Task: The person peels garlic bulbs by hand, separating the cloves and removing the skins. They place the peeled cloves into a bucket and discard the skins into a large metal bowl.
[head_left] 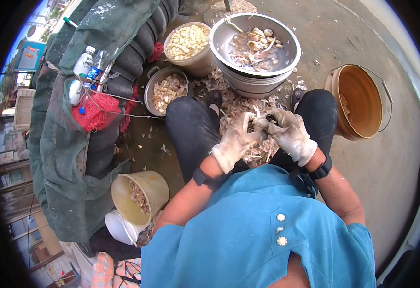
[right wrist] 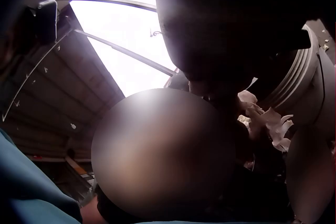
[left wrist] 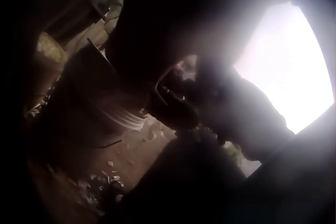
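Both hands wear pale, dirty work gloves and meet between the knees in the head view. My left hand (head_left: 239, 140) pinches a piece of garlic (head_left: 256, 115) with pale skin and stalk showing at the fingertips. From the other side, my right hand (head_left: 290, 133) curls its fingers and thumb on the same garlic, which the gloves mostly hide. Papery garlic skins (right wrist: 265, 119) show beside the hands in the right wrist view. The left wrist view is too dark for detail. Beyond the hands, a metal basin (head_left: 219, 45) with garlic and skins sits on a white bucket (head_left: 253, 86).
Peeled cloves fill a tub (head_left: 198, 65) at the back left. A pot (head_left: 150, 98) of garlic stands nearer. An orange-brown bucket (head_left: 358, 101) is at right, a tilted cream bucket (head_left: 157, 185) at left. Skins (head_left: 231, 105) litter the ground. Bottles (head_left: 84, 62) lie on green netting.
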Demonstrator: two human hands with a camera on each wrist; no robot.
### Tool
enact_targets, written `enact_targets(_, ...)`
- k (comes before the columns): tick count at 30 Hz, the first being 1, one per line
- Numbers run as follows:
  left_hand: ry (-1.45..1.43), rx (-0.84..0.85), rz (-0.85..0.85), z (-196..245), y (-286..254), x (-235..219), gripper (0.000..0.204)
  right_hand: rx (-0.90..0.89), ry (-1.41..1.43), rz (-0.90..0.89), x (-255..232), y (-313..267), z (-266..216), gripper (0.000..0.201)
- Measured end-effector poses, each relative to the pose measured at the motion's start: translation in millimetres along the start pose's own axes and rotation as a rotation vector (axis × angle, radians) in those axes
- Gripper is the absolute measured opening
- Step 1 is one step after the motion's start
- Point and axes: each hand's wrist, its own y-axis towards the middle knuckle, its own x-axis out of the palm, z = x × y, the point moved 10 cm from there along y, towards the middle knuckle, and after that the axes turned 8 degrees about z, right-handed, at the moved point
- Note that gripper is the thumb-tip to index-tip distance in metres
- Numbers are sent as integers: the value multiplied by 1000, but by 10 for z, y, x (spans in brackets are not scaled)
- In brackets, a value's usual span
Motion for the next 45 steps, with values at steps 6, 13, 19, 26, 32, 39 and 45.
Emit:
enact_targets(6, 244, 102, -179, 182, 14, 90, 20, 208, 272, 54, -44, 34, 315, 18)
enact_targets(13, -968, -887, -94, -200, -165, 248, 37, 569, 985, -192, 287, -74, 579, 17)
enact_targets(19, -1320, -831, 75, -179, -120, 178, 52, 525, 962, -180, 347, -86, 560, 18)
enact_targets(26, -1360, -758, 3, -268, -118, 215, 48, 469, 816, -91, 223, -24, 629, 22)
enact_targets(32, -1367, -724, 27, -369, -159, 200, 44, 497, 788, -24, 179, -28, 666, 24)
enact_targets(39, -1277, -787, 14, -493, -223, 227, 43, 425, 587, 35, 97, -12, 558, 26)
enact_targets(45, -1489, -793, 0, -302, -167, 200, 43, 441, 661, 118, 65, 0, 579, 30)
